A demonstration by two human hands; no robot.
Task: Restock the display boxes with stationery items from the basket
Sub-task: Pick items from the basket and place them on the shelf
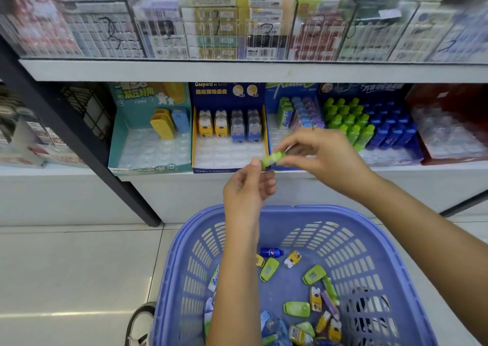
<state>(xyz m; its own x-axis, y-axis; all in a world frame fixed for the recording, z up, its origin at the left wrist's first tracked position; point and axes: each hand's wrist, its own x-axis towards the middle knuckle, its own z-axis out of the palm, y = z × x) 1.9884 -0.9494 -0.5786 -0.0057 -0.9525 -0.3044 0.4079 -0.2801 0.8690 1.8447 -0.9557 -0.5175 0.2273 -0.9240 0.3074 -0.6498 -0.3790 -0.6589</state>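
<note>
Pinching green pack (272, 158), left hand (247, 190), right hand (323, 155), above basket (290, 209)

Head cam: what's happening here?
A person is restocking. The left hand and right hand both pinch a small green pack above the purple basket, which holds loose stationery items. The pack is in front of the display boxes on the lower shelf, not yet in one. The boxes are partly filled.
</note>
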